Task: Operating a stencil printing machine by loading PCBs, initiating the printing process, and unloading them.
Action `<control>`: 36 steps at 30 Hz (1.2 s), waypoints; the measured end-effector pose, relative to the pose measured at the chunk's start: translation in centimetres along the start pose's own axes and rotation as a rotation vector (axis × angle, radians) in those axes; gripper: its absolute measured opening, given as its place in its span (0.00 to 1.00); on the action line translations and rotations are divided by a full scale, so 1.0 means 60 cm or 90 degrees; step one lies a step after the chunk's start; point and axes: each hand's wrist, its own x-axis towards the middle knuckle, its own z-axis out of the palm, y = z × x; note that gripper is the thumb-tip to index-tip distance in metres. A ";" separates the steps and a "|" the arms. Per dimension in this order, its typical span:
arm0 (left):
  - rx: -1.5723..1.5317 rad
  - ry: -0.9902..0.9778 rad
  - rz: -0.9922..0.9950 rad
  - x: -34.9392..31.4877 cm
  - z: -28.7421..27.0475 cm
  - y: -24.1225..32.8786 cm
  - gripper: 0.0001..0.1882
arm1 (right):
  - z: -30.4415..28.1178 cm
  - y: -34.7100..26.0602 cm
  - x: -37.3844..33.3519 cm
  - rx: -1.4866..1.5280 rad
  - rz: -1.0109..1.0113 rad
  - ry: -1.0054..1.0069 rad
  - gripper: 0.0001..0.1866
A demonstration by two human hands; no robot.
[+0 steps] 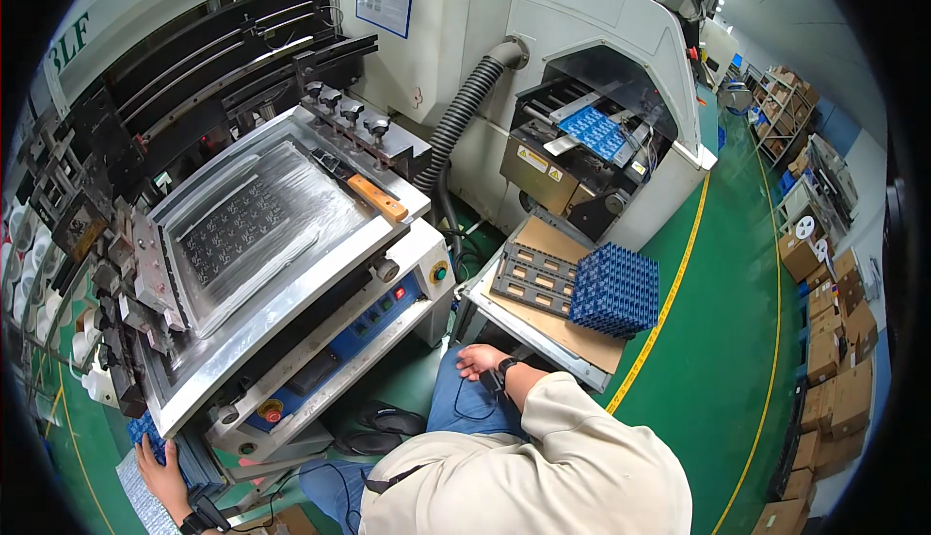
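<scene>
The left hand (163, 477) is at the lower left, touching the blue boards (145, 425) with its fingers extended and the thumb set apart. Whether the fingers close on a board edge cannot be told. The right hand (479, 361) rests on the right thigh (451, 399); its fingers are loosely curled and no held thing is visible.

The governing relation is as follows: the boards lie on the person's left, directly at and just beyond the left fingertips, beneath the near left corner of the printer (208, 370). The left hand is in contact; the right hand is well apart, on the far side of the body. The hand and the printer cover part of the boards, so their long axis cannot be determined.

Pale sheets (136, 491) lie just left of the left hand. The printer stands ahead of the person, between left and centre. Its screen (320, 217) faces upward, and an orange handle (377, 197) lies across the right side.

Beyond the right hand, ahead and to the right, a worktop (545, 338) carries a grey tray (532, 283) with a blue stack (615, 288) just beside it. Farther out, a blue panel (593, 133) sits in the opening of a second machine (635, 215).
</scene>
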 end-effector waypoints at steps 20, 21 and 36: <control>0.008 0.000 0.000 -0.009 0.028 -0.002 0.33 | -0.011 0.011 0.020 -0.010 -0.006 0.001 0.18; 0.007 0.000 0.001 -0.009 0.031 -0.002 0.33 | -0.011 0.012 0.022 -0.011 -0.006 0.002 0.18; 0.015 -0.011 -0.013 -0.023 0.069 0.004 0.34 | -0.022 0.025 0.053 -0.016 -0.003 0.011 0.17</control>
